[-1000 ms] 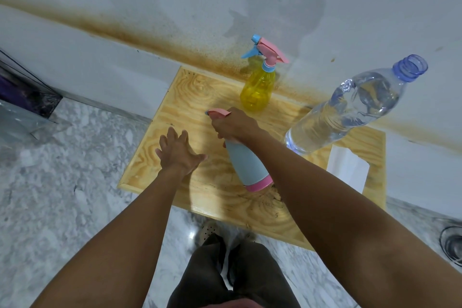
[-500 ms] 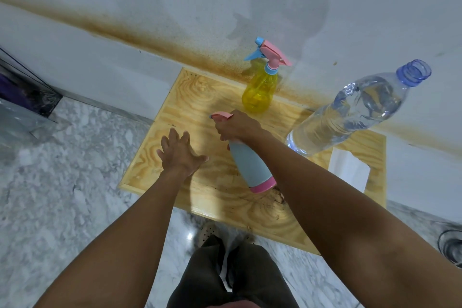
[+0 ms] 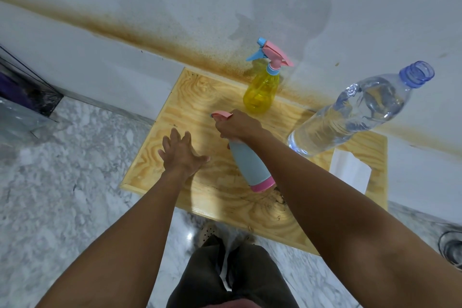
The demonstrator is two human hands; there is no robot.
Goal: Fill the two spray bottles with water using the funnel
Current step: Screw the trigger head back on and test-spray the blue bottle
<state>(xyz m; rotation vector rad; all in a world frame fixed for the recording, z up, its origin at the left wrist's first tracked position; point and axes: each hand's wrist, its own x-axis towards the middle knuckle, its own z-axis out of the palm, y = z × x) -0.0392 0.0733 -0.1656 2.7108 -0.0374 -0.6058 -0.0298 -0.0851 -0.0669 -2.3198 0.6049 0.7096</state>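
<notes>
Hardly moved: your right hand still clasps the blue spray bottle by its head, left hand splayed free; likely light, slick, so steady its body.

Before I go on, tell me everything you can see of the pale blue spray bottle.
The pale blue spray bottle looks like opaque plastic, with a tapered body and a pink band at the base. Its pink spray head is on, mostly hidden by the right hand, which grips the neck. It stands on the wooden table, leaning left. Its fill level cannot be seen.
</notes>
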